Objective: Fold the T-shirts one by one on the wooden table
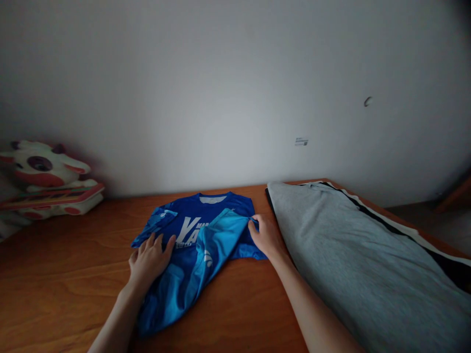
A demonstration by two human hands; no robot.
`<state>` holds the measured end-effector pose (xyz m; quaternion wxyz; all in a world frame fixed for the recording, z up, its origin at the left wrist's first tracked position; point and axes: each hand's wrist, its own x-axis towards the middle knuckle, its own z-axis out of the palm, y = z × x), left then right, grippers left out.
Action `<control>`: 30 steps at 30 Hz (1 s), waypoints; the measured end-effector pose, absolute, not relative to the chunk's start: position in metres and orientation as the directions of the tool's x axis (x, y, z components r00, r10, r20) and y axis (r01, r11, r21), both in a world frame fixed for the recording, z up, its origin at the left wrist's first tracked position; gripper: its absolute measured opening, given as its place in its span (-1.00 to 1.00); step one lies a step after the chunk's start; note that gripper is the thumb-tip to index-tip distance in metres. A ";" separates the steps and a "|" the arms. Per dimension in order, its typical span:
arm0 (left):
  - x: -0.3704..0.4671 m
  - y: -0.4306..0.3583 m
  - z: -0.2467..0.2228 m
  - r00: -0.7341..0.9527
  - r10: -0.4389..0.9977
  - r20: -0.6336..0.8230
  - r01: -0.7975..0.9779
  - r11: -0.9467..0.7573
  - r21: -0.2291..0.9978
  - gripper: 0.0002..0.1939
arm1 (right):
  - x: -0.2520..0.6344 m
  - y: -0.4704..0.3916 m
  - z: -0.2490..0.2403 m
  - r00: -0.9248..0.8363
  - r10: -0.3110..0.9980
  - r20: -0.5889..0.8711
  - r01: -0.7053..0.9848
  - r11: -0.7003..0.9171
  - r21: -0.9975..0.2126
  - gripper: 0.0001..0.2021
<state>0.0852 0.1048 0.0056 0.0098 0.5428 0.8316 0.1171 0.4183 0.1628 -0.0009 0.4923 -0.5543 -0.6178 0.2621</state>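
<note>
A blue sports shirt (pixel 191 211) with large white lettering lies on the wooden table (pixel 73 274), its neckline toward the wall. Part of its lower body is folded up across the front, showing lighter blue cloth with a white mark. Pinched between the thumb and fingers of my right hand (pixel 264 235) is a corner of that folded part, near the shirt's right side. My left hand (pixel 150 257) rests flat on the shirt's left side with its fingers spread. Below it, a loose stretch of hem hangs toward me along the tabletop.
At the far left stands a white and red cow-shaped toy keyboard (pixel 55 181). A grey cloth (pixel 342 245) lies to the right, with a black and white edge showing behind it. The pale wall (pixel 221 98) closes off the back and carries a small label (pixel 301 141).
</note>
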 end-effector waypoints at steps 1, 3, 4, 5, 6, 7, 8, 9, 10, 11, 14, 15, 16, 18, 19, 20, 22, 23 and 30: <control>0.084 0.104 0.008 -0.443 0.888 0.120 0.887 0.414 0.206 -0.23 | 0.420 0.164 0.001 0.119 0.948 0.297 0.358 0.237 -0.903 -0.83; 0.084 0.102 0.015 -0.473 0.869 0.141 0.874 0.444 0.196 -0.22 | 0.423 0.166 0.006 0.103 0.958 0.266 0.289 0.227 -0.930 -0.72; 0.085 0.101 0.018 -0.463 0.873 0.154 0.882 0.436 0.179 -0.22 | 0.424 0.166 0.008 0.087 0.963 0.254 0.260 0.224 -0.939 -0.63; 0.086 0.100 0.021 -0.439 0.883 0.165 0.896 0.415 0.159 -0.23 | 0.425 0.166 0.010 0.048 0.972 0.232 0.223 0.216 -0.951 -0.54; 0.088 0.099 0.024 -0.408 0.897 0.171 0.911 0.387 0.143 -0.25 | 0.425 0.165 0.012 -0.021 0.980 0.196 0.169 0.197 -0.966 -0.46; 0.089 0.098 0.027 -0.382 0.910 0.159 0.921 0.362 0.141 -0.28 | 0.425 0.165 0.014 -0.106 0.982 0.155 0.099 0.166 -0.981 -0.40; 0.091 0.097 0.029 -0.369 0.920 0.131 0.925 0.349 0.154 -0.31 | 0.424 0.164 0.015 -0.188 0.975 0.121 0.024 0.128 -0.991 -0.36; 0.092 0.096 0.031 -0.362 0.927 0.098 0.923 0.342 0.174 -0.34 | 0.423 0.163 0.015 -0.246 0.964 0.101 -0.034 0.095 -0.995 -0.34; 0.093 0.096 0.032 -0.354 0.932 0.074 0.923 0.336 0.187 -0.38 | 0.421 0.162 0.014 -0.260 0.961 0.100 -0.056 0.088 -0.995 -0.35; 0.093 0.096 0.032 -0.349 0.934 0.076 0.925 0.331 0.185 -0.41 | 0.420 0.161 0.012 -0.222 0.968 0.119 -0.022 0.117 -0.993 -0.39; 0.093 0.095 0.031 -0.359 0.910 0.207 0.933 0.340 0.120 -0.43 | 0.417 0.158 0.004 -0.053 0.963 0.265 0.398 0.264 -0.879 -0.58; 0.092 0.095 0.030 -0.384 0.895 0.226 0.923 0.367 0.115 -0.42 | 0.417 0.157 0.002 -0.063 0.951 0.304 0.538 0.288 -0.792 -0.58; 0.090 0.095 0.029 -0.414 0.885 0.212 0.910 0.397 0.121 -0.41 | 0.417 0.156 0.001 -0.101 0.942 0.320 0.643 0.307 -0.702 -0.56; 0.087 0.095 0.028 -0.431 0.890 0.145 0.900 0.414 0.135 -0.39 | 0.417 0.152 0.001 -0.199 0.935 0.293 0.753 0.338 -0.565 -0.51; 0.085 0.095 0.028 -0.417 0.901 0.124 0.906 0.400 0.138 -0.40 | 0.417 0.151 0.002 -0.234 0.933 0.275 0.774 0.350 -0.527 -0.55; 0.083 0.096 0.027 -0.394 0.912 0.116 0.914 0.376 0.151 -0.42 | 0.416 0.149 0.003 -0.254 0.931 0.262 0.785 0.357 -0.506 -0.64; 0.081 0.098 0.027 -0.380 0.917 0.117 0.906 0.344 0.247 -0.49 | 0.414 0.148 0.003 -0.255 0.928 0.271 0.770 0.364 -0.524 -0.84; 0.080 0.100 0.027 -0.399 0.911 0.107 0.875 0.344 0.341 -0.53 | 0.413 0.149 0.003 -0.227 0.929 0.293 0.724 0.362 -0.588 -0.87; 0.071 0.106 0.044 -0.457 0.889 -0.013 0.367 0.202 0.908 -0.64 | 0.411 0.173 -0.004 0.114 0.951 0.289 0.197 0.263 -0.944 -0.54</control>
